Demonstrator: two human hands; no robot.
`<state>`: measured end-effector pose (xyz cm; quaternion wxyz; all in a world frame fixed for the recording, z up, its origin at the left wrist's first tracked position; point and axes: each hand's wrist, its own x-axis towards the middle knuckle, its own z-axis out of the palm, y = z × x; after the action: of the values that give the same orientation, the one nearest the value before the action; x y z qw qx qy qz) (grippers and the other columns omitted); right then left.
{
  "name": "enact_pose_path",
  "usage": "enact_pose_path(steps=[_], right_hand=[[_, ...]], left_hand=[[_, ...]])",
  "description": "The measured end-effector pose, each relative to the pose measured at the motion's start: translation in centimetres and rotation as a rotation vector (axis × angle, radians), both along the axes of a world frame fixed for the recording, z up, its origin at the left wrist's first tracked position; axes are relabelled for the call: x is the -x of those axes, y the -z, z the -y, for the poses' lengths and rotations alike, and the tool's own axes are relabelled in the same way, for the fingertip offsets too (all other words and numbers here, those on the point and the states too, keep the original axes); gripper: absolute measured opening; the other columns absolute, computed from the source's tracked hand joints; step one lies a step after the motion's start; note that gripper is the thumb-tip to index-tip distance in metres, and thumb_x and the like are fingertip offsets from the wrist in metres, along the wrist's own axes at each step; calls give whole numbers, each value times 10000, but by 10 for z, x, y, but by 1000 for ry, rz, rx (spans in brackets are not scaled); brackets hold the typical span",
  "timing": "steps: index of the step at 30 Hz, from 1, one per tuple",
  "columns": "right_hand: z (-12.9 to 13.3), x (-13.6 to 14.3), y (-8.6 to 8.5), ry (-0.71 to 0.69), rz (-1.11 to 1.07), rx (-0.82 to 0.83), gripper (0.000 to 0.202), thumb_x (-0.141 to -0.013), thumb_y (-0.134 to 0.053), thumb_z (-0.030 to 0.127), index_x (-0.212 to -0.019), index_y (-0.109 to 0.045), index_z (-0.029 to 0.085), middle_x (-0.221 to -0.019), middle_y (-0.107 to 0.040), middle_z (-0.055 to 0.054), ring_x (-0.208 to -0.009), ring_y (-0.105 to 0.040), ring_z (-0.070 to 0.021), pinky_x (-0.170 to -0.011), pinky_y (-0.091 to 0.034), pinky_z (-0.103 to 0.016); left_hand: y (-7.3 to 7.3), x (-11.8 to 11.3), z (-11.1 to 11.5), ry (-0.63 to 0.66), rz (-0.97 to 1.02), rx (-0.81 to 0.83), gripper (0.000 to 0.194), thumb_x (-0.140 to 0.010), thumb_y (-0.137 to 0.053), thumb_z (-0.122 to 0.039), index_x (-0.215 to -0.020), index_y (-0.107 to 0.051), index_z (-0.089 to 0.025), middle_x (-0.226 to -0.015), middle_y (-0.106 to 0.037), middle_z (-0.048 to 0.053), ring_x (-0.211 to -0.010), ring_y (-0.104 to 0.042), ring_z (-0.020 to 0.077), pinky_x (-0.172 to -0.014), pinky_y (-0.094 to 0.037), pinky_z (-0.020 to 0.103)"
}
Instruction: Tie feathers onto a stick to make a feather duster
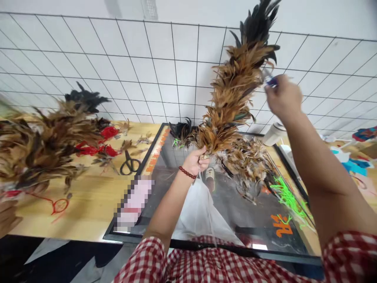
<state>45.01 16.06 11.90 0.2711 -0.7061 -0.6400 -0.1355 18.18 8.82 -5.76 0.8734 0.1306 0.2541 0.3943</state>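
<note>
A long feather bundle [232, 90], brown with black feathers at its top end, rises at a slant in front of the white grid wall. My left hand [196, 162], with a red bead bracelet, is closed round its lower end. Up by the bundle's right side, my right hand [283, 96] is closed on a small blue object [272, 82], blurred and partly hidden by the fingers. Loose brown feathers [250, 165] lie below the bundle on a dark glass-like panel [165, 188]. A small black feather tuft [180, 131] sits left of the bundle's base.
Black scissors [130, 163] lie on the wooden table [88, 212], near red strands [110, 133]. At the left, another person's hand [8, 214] is beside a second feather bundle [44, 145]. Green strands [287, 196] lie at the right, and a white cup [273, 134] stands behind.
</note>
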Motion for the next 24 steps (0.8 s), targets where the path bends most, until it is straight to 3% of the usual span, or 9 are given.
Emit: enact_pose_path(steps=[1, 3, 5, 8, 11, 14, 19, 21, 24], right_hand=[[-2, -10, -2, 13, -44, -76, 488, -1059, -368, 420, -1371, -504, 71, -1180, -660, -242, -1032, -575, -278, -872, -371, -416], [9, -17, 15, -37, -68, -193, 519, -1056, -339, 452, -1396, -482, 87, -1156, -664, -229, -990, -585, -284, -851, -394, -417], [33, -5, 52, -166, -17, -233, 581, -1029, -351, 499, -1434, -455, 96, -1074, -687, -198, -867, -604, -284, -757, -419, -404], [74, 34, 115, -447, 202, -125, 570, -1014, -361, 525, -1383, -534, 125, -912, -714, -130, -718, -615, -251, -647, -415, -355], [94, 68, 149, -681, 444, -115, 558, -1048, -326, 530, -1329, -605, 136, -844, -728, -103, -669, -624, -222, -629, -410, -338], [85, 81, 151, -779, 516, -264, 605, -1055, -297, 546, -1301, -616, 94, -848, -723, -106, -664, -614, -214, -637, -400, -340], [46, 74, 125, -870, 558, -461, 419, -1062, -359, 413, -1101, -667, 132, -779, -654, -69, -680, -540, -186, -661, -331, -328], [35, 72, 115, -897, 599, -469, 412, -1063, -367, 426, -1077, -670, 146, -750, -620, -55, -673, -502, -181, -663, -301, -332], [23, 71, 103, -964, 677, -413, 431, -1060, -370, 469, -1051, -676, 166, -719, -605, -44, -666, -487, -183, -657, -282, -338]], left_hand=[[1, 0, -1, 33, 5, 6, 236, -968, -555, -282, -803, -609, -122, -599, -485, -21, -327, -227, 23, -306, -156, 138], [1, 1, -1, 77, 2, -15, 291, -997, -501, -318, -816, -612, -119, -609, -484, -21, -335, -217, 15, -309, -172, 127], [-2, 1, 1, 73, 35, -40, 344, -1018, -461, -345, -824, -611, -104, -649, -514, -9, -344, -218, 2, -311, -174, 116], [-7, -1, 4, 62, 71, -65, 408, -1023, -457, -403, -817, -610, -86, -707, -571, 24, -354, -221, -13, -315, -157, 112], [-8, -1, 6, 25, 16, -87, 528, -1006, -450, -534, -790, -620, -83, -628, -555, 23, -354, -226, -3, -325, -150, 116], [-6, 2, 6, 16, -41, -96, 594, -946, -510, -640, -751, -608, -88, -571, -514, 6, -370, -236, -2, -351, -149, 107], [-1, 7, 4, 78, 53, -247, 647, -778, -658, -754, -889, -618, -117, -701, -545, 8, -402, -191, -17, -361, -83, 118], [-1, 7, 5, 119, 61, -301, 591, -723, -770, -670, -932, -596, -146, -735, -528, -11, -415, -186, -19, -364, -76, 116], [-1, 4, 7, 143, -3, -374, 455, -691, -877, -388, -919, -555, -163, -743, -479, -48, -430, -177, -26, -373, -78, 103]])
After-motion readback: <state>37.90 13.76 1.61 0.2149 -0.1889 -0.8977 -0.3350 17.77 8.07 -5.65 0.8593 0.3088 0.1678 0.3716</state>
